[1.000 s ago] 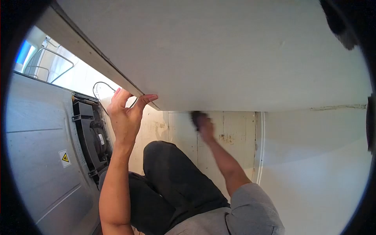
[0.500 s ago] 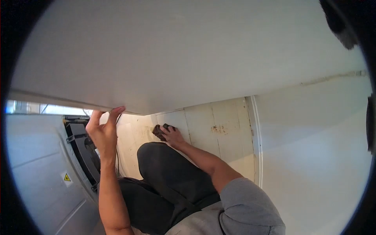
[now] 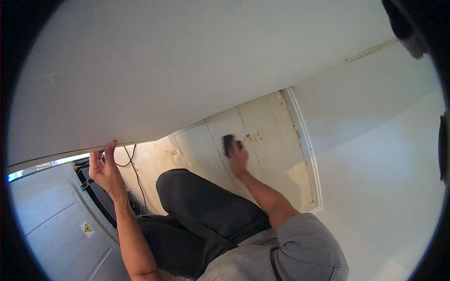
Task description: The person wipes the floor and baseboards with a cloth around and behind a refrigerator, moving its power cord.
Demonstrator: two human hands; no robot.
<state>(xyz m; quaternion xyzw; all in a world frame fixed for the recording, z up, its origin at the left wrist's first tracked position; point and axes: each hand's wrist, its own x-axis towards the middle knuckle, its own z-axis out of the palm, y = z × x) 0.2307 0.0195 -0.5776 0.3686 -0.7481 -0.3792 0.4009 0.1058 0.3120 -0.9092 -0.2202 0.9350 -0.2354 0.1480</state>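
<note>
My left hand [image 3: 107, 173] is closed on the lower edge of a large white panel [image 3: 187, 70], its thumb on the near face and its fingers going behind the edge. My right hand [image 3: 238, 158], blurred by motion, grips a dark scrub brush [image 3: 228, 144] with a jagged, bristly edge. The brush is over the cream floor [image 3: 201, 145], close to brown stains [image 3: 257, 137]. Blur hides whether it touches the surface. A fainter brownish patch [image 3: 169, 153] lies farther left on the floor.
My bent knee [image 3: 176, 180] rises between my arms. To the left stands a grey cabinet [image 3: 56, 220] with a yellow warning label [image 3: 86, 228] and a dark recess. A black cable [image 3: 138, 180] runs beside it. A white wall [image 3: 365, 154] with raised trim [image 3: 307, 140] bounds the right.
My right hand has moved right with the brush, from near the left patch toward the brown stains. My left hand still holds the panel edge; the view has tilted and the hand appears lower.
</note>
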